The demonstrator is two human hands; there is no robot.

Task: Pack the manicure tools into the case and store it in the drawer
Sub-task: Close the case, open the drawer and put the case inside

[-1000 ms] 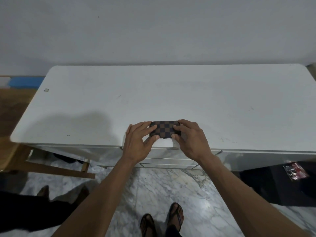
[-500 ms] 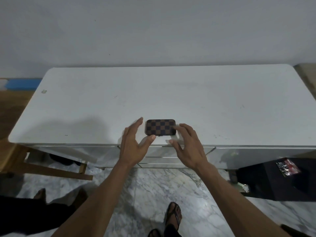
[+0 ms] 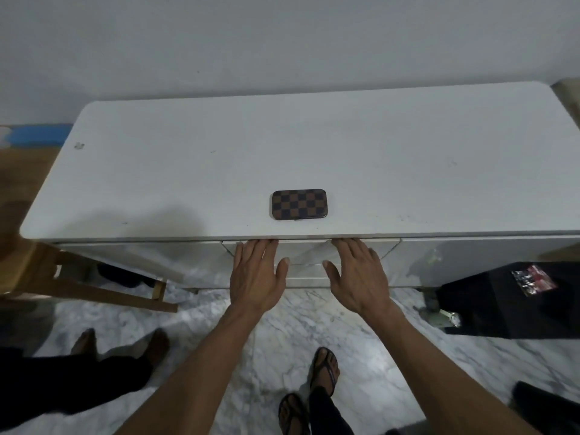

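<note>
Brown-and-black checks cover the case [image 3: 298,204], a flat rounded-corner rectangle with a slightly sheened, leather-like skin; it lies shut on the white tabletop [image 3: 314,146], near the front edge and just behind the gap between the two hands. Neither hand touches it.

Below that edge, the left hand [image 3: 255,274] and right hand [image 3: 356,274] are spread flat, fingers extended and holding nothing, fingertips tucked up under the lip of the tabletop at the top of the middle drawer [image 3: 309,268]. Whether the tips have hooked a recess there cannot be told, since the overhang hides them.

Judging from this, packing is finished and the step in hand is opening the drawer. No handle shows on the glossy front, so the pull likely has to come from the top edge. It would go best with both hands drawing evenly and straight back, so the front does not skew in its runners, and gently enough that the case does not slide off the smooth top.

The drawer front is glossy and mirrors the pale veined marble floor [image 3: 282,340]. A wooden frame [image 3: 94,287] stands to the left and a black box [image 3: 502,302] to the right.
</note>
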